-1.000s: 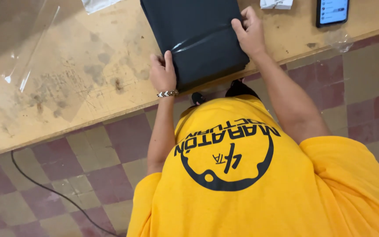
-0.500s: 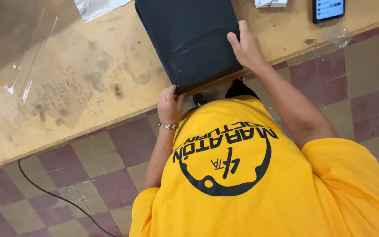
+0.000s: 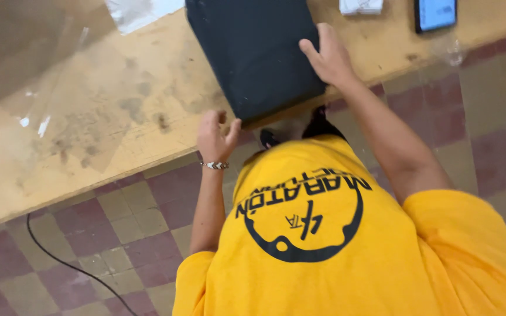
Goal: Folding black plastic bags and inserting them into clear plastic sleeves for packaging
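Hands (image 3: 329,58) (image 3: 216,136) on flat black slab (image 3: 253,52) — matte.

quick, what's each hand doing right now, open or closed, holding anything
Left hand: fingers curled at the near corner of the flat black item; whether it grips cannot be told.
Right hand: open, flat on the item, holding nothing.

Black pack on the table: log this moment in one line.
left hand: at pack's near corner | right hand: flat on black pack | pack: on table edge
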